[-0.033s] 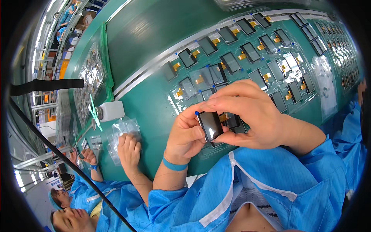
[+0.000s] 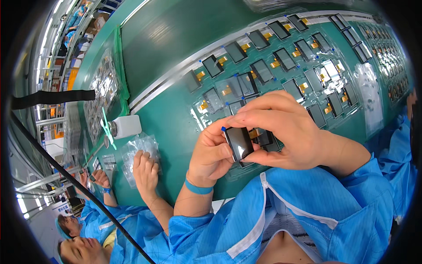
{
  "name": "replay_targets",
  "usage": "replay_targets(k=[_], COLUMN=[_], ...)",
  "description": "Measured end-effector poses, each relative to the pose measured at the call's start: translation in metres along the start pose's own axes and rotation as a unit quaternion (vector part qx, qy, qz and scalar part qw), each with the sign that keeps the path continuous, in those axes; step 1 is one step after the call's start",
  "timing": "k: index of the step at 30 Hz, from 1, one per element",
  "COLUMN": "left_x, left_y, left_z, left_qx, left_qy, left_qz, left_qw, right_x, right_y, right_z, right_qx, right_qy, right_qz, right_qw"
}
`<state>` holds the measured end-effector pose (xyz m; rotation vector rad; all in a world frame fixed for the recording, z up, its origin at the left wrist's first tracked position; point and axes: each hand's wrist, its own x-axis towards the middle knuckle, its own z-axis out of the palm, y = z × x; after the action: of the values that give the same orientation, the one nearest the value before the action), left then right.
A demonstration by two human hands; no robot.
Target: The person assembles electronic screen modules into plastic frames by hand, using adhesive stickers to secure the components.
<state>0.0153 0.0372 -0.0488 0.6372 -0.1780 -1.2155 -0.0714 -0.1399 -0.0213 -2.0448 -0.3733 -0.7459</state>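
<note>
Between my two hands is a small dark display panel [image 2: 239, 143] with a blue tab at its upper left corner and a copper-coloured flex strip on its right side. My left hand [image 2: 212, 152] pinches the panel's left edge, its thumb lying near the glass. From the right, my right hand [image 2: 285, 132] curves around it, with a thumb at the lower right edge and the fingers along the top. A blue band [image 2: 198, 189] circles my left wrist. Behind and below my hands, parts of more panels in a clear tray [image 2: 228, 177] are hidden.
Several like panels [image 2: 263, 71] lie in clear trays across the green table. A black frame strip [image 2: 351, 37] lies at the far right. To the left are a white bottle [image 2: 127, 126], green tweezers [image 2: 107, 128] and a co-worker's hand [image 2: 146, 171] on a clear plastic bag [image 2: 141, 145].
My hands and the panel have stayed in place. The co-worker's hand at the left has shifted very slightly on the plastic bag.
</note>
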Motion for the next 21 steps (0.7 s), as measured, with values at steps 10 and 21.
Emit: replay_targets(k=[10,21], left_x=[0.0041,0.0049], left_y=[0.0021,0.0027], left_z=[-0.0027,-0.0029], left_qx=[-0.006,0.005], left_qy=[0.001,-0.01], left_qz=[-0.005,-0.001], left_qw=[1.0,1.0], right_x=[0.0022,0.0037], right_y=[0.0025,0.0021], right_z=[0.0016,0.002], right_qx=[-0.007,0.0], right_qy=[0.012,0.013], right_qz=[0.002,0.003], right_qw=[1.0,1.0])
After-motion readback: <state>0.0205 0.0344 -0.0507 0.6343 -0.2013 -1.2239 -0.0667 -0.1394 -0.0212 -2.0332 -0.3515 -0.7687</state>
